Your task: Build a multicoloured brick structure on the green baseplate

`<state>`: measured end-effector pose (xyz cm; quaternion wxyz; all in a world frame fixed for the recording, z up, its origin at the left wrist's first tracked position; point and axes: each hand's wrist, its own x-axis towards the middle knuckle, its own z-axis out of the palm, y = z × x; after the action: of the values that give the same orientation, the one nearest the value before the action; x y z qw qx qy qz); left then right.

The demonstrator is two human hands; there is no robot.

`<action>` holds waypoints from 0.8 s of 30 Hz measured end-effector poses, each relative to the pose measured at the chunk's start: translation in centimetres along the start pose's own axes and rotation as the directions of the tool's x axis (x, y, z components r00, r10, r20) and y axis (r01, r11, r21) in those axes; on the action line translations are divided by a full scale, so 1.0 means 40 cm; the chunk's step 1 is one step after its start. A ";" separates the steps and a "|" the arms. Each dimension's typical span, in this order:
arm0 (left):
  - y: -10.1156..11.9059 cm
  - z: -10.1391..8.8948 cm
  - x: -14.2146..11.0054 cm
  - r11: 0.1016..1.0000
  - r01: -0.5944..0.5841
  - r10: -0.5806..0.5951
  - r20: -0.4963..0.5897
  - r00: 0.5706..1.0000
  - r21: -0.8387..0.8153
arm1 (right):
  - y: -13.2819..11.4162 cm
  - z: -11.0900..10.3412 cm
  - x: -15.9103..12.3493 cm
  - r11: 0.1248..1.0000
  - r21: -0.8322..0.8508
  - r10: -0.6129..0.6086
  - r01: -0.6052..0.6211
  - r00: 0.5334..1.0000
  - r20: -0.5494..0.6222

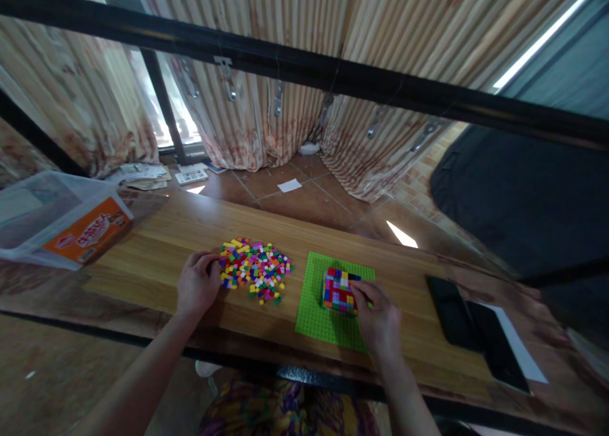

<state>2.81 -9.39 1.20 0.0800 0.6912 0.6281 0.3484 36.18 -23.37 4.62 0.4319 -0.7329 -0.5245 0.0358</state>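
A loose heap of small multicoloured toy bricks [257, 268] lies on the wooden tabletop. My left hand [198, 284] is at the heap's left edge, its fingers curled and closed against the bricks; whatever they pinch is hidden. A green studded baseplate [311, 322] lies to the right of the heap. On it stands a low block built of coloured bricks [339, 290]. Thumb and forefinger of my right hand [378, 312] are pinched together at the block's right edge, covering part of it. Any brick between these fingertips is too small to make out.
A clear plastic bin with an orange label [88, 233] stands at the table's left end. Dark flat objects [454, 312] and a white sheet [516, 344] lie at the right. A black metal bar [304, 65] crosses beyond the table, before striped curtains [295, 17].
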 end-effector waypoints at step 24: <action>-0.005 0.009 -0.001 1.000 0.020 -0.020 -0.005 1.000 -0.001 | 0.018 0.016 0.001 0.987 -0.157 -0.033 0.039 0.999 0.041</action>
<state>2.88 -9.27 0.80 0.0822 0.6839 0.6350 0.3498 36.40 -23.03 3.77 0.3629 -0.7544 -0.5469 0.0005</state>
